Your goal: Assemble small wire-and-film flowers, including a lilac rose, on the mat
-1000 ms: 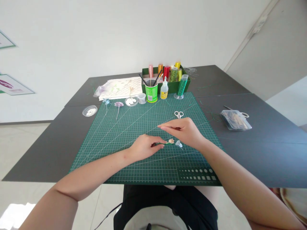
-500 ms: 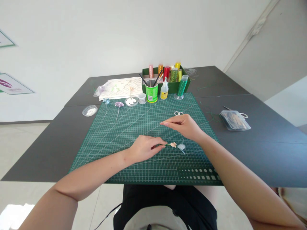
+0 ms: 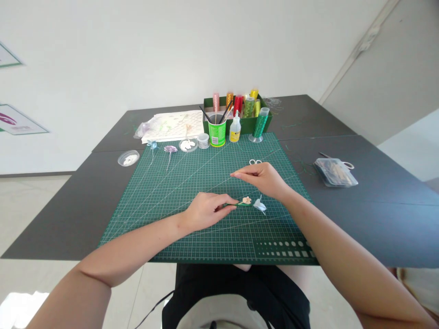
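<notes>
My left hand (image 3: 207, 210) rests on the green cutting mat (image 3: 164, 201) and pinches the green stem of a small peach flower (image 3: 245, 200), which points right. A pale whitish flower piece (image 3: 259, 205) lies just to the right of it. My right hand (image 3: 264, 179) hovers above and behind the flowers with thumb and forefinger pinched together; what it holds is too thin to make out, perhaps a thread. Small white scissors (image 3: 255, 161) lie right behind that hand.
At the mat's far edge stand a green cup of brushes (image 3: 216, 130), a glue bottle (image 3: 235, 128), a green thread spool (image 3: 259, 123) and a box of coloured spools (image 3: 240, 109). Two finished flowers (image 3: 169, 150), small dishes (image 3: 128, 158), papers (image 3: 171, 124) and a plastic case (image 3: 335, 172) lie around.
My right hand drew back and up from the flower, toward the scissors. The flower in my left hand dipped and then lifted slightly; the pale piece shifted with it.
</notes>
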Tool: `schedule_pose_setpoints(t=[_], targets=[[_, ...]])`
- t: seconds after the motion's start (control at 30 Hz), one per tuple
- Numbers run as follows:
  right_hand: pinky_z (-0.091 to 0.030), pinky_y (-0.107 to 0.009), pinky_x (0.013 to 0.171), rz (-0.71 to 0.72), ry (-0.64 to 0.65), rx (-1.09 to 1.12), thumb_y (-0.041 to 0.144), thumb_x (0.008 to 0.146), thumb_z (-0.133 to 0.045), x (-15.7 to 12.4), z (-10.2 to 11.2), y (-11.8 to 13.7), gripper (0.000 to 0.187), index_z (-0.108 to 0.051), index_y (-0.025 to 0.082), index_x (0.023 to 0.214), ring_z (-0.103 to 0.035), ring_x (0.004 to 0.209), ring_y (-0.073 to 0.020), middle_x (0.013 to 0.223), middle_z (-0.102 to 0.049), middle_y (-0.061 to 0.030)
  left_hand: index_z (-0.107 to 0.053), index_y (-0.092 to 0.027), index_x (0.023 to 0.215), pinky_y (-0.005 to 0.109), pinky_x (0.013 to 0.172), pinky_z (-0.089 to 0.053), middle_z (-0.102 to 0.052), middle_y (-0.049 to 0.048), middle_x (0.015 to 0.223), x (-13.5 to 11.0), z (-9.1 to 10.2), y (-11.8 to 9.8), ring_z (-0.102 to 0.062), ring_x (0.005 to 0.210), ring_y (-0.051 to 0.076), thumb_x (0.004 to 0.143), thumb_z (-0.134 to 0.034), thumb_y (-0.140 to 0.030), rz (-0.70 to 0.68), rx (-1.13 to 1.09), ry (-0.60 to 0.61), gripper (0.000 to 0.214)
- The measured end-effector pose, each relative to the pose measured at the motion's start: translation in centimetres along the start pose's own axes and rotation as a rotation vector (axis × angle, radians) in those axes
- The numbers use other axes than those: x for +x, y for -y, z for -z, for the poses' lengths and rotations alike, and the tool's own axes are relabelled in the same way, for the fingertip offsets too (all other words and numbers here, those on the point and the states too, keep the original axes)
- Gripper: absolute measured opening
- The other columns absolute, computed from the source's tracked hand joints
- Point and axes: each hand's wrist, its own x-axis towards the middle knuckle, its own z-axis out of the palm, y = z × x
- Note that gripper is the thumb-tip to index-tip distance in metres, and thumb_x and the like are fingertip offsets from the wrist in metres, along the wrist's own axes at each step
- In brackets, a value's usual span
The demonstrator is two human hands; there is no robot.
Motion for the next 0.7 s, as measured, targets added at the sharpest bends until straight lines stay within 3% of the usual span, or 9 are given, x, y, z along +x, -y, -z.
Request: schedule_pose_setpoints(t=[0.07,0.17,0.27,0.43,0.7], targets=[[-0.054,-0.032,0.063,-0.009,-0.040,-0.009,0.044,0.089,-0.071,0.2,0.1,-0.4,0.028,-0.086,0.021,0.092,-0.073,0.078,-0.0241,0.082,-0.081,-0.0073,-0.076,-0.021,0.106,0.021,0.057,-0.047,-0.076,-0.0006,0.073,0.0,0.0,-0.1,-0.063,0.055,0.011,0.101,-0.062,-0.034,0.021,-0.005,-0.101,0.020],[-0.050,-0.031,0.062,-0.017,-0.068,0.008,0.046,0.088,-0.071,0.4,0.3,-0.9,0.031,-0.086,0.019,0.093,-0.071,0.075,-0.0229,0.085,-0.082,-0.0084,-0.075,-0.021,0.105,0.021,0.057,-0.049,-0.079,0.0018,0.082,0.1,0.1,-0.3,-0.065,0.057,0.011,0.099,-0.065,-0.036,0.114,-0.061,-0.263,0.020],[-0.048,-0.032,0.062,-0.010,-0.075,0.004,0.046,0.088,-0.068,0.6,0.3,-1.2,0.033,-0.086,0.019,0.091,-0.069,0.070,-0.0212,0.081,-0.081,-0.0072,-0.072,-0.021,0.115,0.022,0.059,-0.053,-0.082,0.0026,0.089,0.4,0.2,-0.2,-0.068,0.058,0.012,0.097,-0.067,-0.036,0.219,-0.142,-0.358,0.024],[-0.046,-0.032,0.064,-0.005,-0.081,-0.031,0.046,0.087,-0.065,0.7,0.5,-1.3,0.033,-0.085,0.020,0.085,-0.067,0.070,-0.0208,0.077,-0.079,-0.0057,-0.077,-0.022,0.111,0.024,0.062,-0.055,-0.082,0.0033,0.091,0.6,0.3,0.2,-0.074,0.069,0.016,0.098,-0.065,-0.034,0.187,-0.158,-0.361,0.022],[-0.037,-0.030,0.057,-0.045,-0.158,-0.163,0.047,0.088,-0.067,0.6,1.9,-1.4,0.034,-0.084,0.018,0.085,-0.055,0.058,-0.0161,0.065,-0.072,-0.0031,-0.079,-0.024,0.111,0.022,0.059,-0.051,-0.082,0.0011,0.088,0.6,0.4,0.1,-0.068,0.062,0.013,0.097,-0.066,-0.031,0.168,-0.129,-0.307,0.020]])
